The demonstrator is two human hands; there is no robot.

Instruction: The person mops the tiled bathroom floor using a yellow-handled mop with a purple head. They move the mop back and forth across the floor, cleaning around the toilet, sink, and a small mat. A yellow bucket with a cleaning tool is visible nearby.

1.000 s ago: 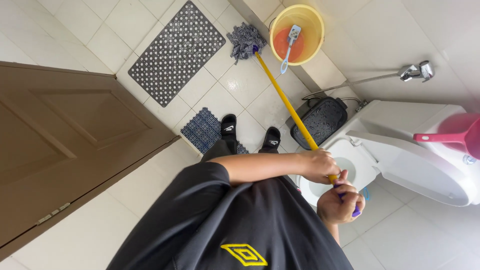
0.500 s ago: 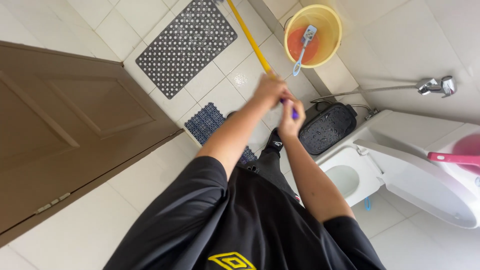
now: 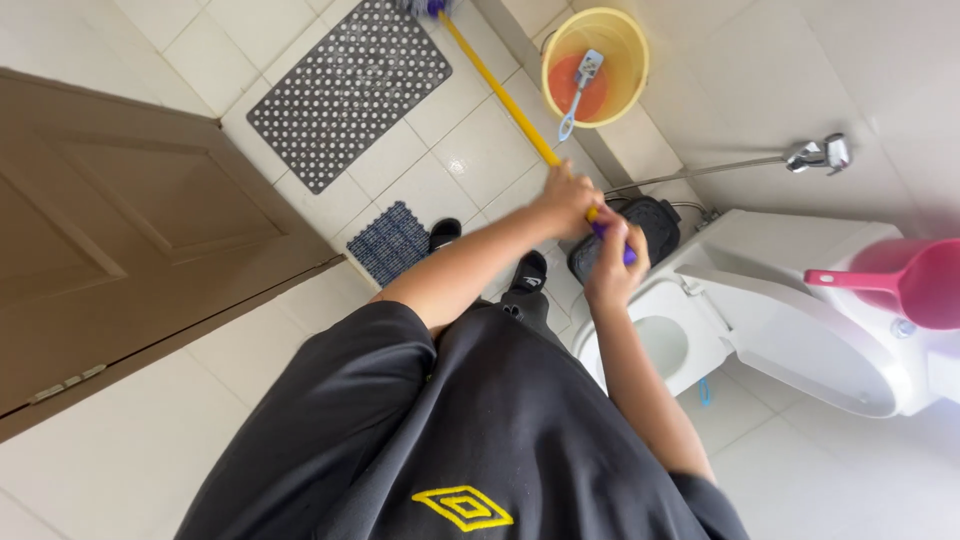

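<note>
Roughly left to right: brown door [image 3: 120,240] at far left, then a grey perforated mat [image 3: 350,90] and a small dark blue mat [image 3: 392,242] on the white tiled floor [image 3: 470,160]. The mop [image 3: 500,90] has a yellow handle whose long axis runs diagonally from the hands up-left across the floor; the mop head sits at the top edge by the grey mat, mostly cut off. The purple grip end points down-right toward the toilet [image 3: 790,320].

Both hands are wrapped around the handle at its near end. The one lower on the shaft [image 3: 568,200], which looks like the left hand, is nearer the mop head, fingers closed round the yellow part. The one I take for the right hand [image 3: 615,262] sits just behind it, fist closed on the purple end.

Further right: yellow bucket [image 3: 596,65] with a brush in it, dark bin [image 3: 630,235] beside the toilet, spray hose [image 3: 815,155], pink scoop [image 3: 915,285] on the cistern.
</note>
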